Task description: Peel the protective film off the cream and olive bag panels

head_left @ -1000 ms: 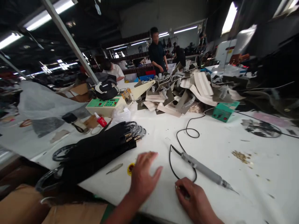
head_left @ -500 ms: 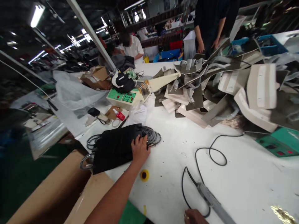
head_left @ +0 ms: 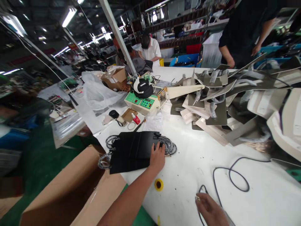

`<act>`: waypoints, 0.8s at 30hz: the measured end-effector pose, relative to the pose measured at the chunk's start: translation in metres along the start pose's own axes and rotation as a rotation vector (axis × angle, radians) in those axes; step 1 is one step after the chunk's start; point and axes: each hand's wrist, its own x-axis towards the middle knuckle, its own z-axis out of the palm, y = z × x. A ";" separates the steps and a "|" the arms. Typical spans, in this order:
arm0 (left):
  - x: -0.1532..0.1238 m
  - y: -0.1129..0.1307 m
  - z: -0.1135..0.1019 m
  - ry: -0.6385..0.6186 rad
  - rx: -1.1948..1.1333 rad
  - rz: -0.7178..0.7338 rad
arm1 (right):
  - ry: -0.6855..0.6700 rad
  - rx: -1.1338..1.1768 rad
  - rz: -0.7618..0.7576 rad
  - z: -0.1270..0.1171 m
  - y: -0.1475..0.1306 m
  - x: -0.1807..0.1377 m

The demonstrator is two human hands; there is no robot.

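Observation:
My left hand point(head_left: 158, 156) lies on the right end of a stack of black panels point(head_left: 133, 152), its fingers spread over the surface near a small cut-out. Plastic-wrapped looped handles point(head_left: 169, 146) stick out from both ends of the stack. At the lower right, my right hand point(head_left: 210, 208) is closed, with a small gold-coloured metal piece point(head_left: 197, 198) at its fingertips; its exact shape is too small to tell. A black cord point(head_left: 215, 182) runs behind that hand. The grey pen-shaped tool on the cord is mostly hidden by the hand.
A yellow tape roll point(head_left: 159, 185) lies near my left forearm. Behind the stack stand a green-and-cream machine point(head_left: 141, 103), a red bottle point(head_left: 135, 118) and a dark-topped cup point(head_left: 117, 117). Beige and grey panels point(head_left: 216, 111) heap up rightward. An open carton point(head_left: 63, 188) stands below. A co-worker point(head_left: 246, 34) stands opposite.
The view has swung left. My right hand has come further into view, over the grey tool, with the gold-coloured piece showing. My left hand stays on the black panels.

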 end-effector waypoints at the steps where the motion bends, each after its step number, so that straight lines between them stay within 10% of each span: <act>1: 0.001 0.000 0.002 -0.004 -0.002 0.010 | -0.003 -0.006 -0.005 0.002 -0.005 0.004; 11: 0.006 -0.008 -0.014 -0.015 -0.078 0.011 | -0.173 0.017 0.010 0.009 -0.024 0.021; 18: 0.005 -0.012 -0.019 0.078 0.013 0.079 | 0.045 0.146 -0.017 0.008 0.000 0.041; 24: 0.017 -0.007 -0.009 0.033 0.165 0.018 | 0.242 0.094 -0.084 -0.067 -0.015 0.076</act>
